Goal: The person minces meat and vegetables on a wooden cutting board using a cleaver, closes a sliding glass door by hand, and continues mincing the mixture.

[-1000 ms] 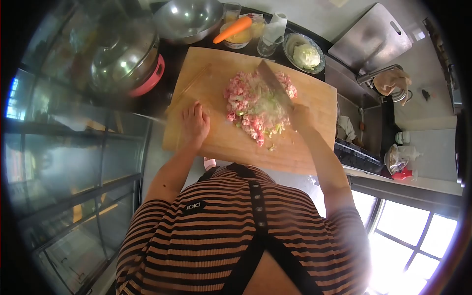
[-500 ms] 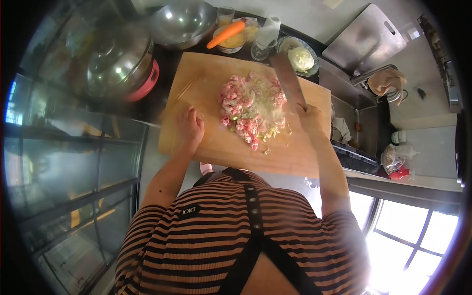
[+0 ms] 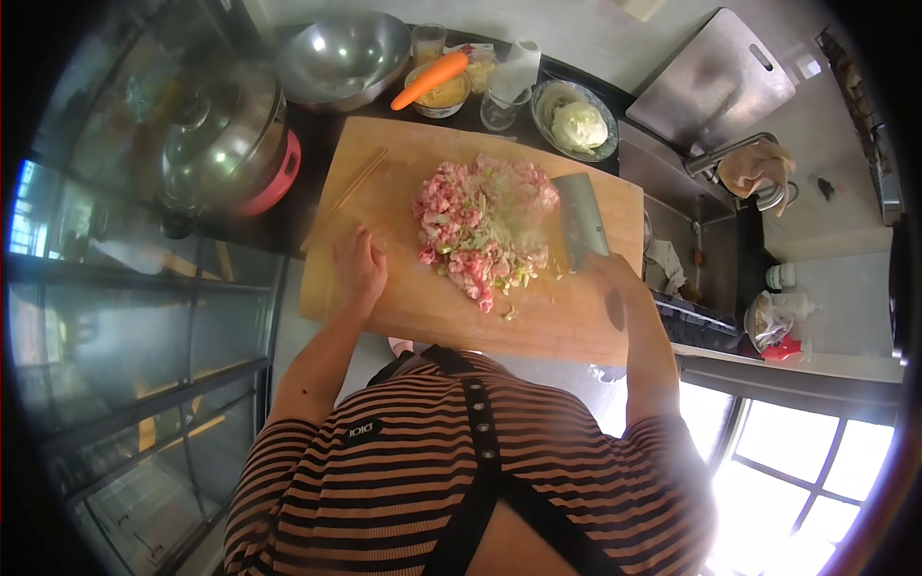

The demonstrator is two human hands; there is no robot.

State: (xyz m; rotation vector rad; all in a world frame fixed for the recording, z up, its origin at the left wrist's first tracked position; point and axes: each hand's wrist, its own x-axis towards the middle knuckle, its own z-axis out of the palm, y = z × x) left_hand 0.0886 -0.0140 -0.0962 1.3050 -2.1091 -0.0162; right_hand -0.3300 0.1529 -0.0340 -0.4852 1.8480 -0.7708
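Chopped meat (image 3: 466, 226) lies central on the wooden board (image 3: 567, 326); right hand (image 3: 615, 274) grasps 1 cleaver (image 3: 581, 216) at board's right; left hand (image 3: 361, 269), empty, rests board-left, presumably steadying it.

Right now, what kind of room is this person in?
Probably a kitchen: a cleaver and what looks like chopped meat are at a wooden cutting board, and there's a metal faucet close by.
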